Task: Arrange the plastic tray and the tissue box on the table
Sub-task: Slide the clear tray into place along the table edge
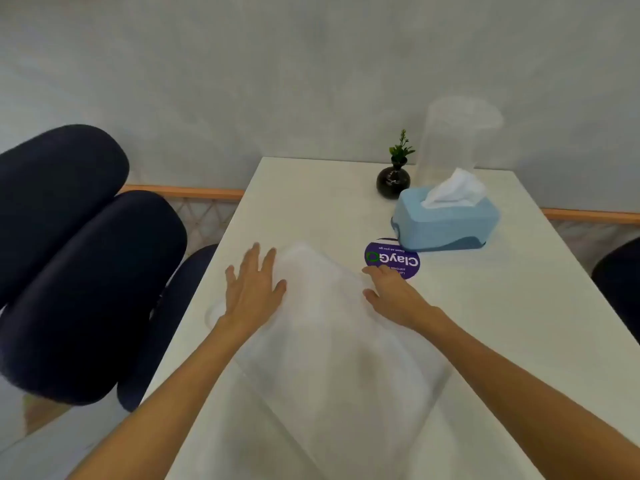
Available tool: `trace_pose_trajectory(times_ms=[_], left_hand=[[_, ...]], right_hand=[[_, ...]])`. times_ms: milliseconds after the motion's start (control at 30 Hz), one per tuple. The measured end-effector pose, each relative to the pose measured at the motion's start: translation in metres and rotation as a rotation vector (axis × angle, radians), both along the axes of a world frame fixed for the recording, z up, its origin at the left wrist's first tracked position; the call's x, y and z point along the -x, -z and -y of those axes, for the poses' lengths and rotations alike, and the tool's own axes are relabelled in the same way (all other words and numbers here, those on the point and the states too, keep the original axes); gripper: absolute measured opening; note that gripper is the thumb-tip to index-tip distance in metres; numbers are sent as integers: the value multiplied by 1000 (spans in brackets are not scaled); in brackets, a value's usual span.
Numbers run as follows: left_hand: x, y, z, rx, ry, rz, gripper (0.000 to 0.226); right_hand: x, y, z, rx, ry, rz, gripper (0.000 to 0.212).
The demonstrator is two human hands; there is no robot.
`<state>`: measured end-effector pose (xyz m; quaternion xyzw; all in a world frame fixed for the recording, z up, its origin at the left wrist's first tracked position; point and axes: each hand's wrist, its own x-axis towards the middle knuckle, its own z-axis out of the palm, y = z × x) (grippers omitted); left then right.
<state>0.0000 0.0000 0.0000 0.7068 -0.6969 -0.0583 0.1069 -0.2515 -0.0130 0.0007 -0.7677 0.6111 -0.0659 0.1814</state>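
The plastic tray [332,327] lay on the white table [502,323], blurred and translucent, a frosted white rectangle with rounded corners. Its long axis ran diagonally, from the far left near the table's left edge toward the near right. Whether it sat flat or was tilted off the surface could not be told through the blur.

The left hand [252,289] rested at the tray's far left edge with its fingers [268,259] spread and extended, released rather than closed. The right hand [391,296] lay against the tray's far right edge, its fingers [372,271] loosely curved along the rim; whether they gripped it could not be told.

The tissue box [446,221] stood well apart from the tray toward the far right, light blue with a darker blue base, its long axis running roughly left to right, 1 white tissue [455,187] standing out of its top slot. A round purple sticker [393,261] lay between box and right hand. Behind the box stood a small dark vase [393,181] with a green sprig, beside a clear plastic container [453,140].
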Motion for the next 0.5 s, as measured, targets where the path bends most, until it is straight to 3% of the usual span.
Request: trace_pose_trajectory(times_ms=[167,333,500], left_hand=[[-50,16,-3,-255,-274,52,59],[-59,17,-4,-191,-253,111,28],[-64,19,6,-73,-188,-57,18]], right_hand=[[-21,17,1,-33,121,-50,36],[-11,19,3,-10,190,-57,23],[-9,22,1,-17,258,-65,21]])
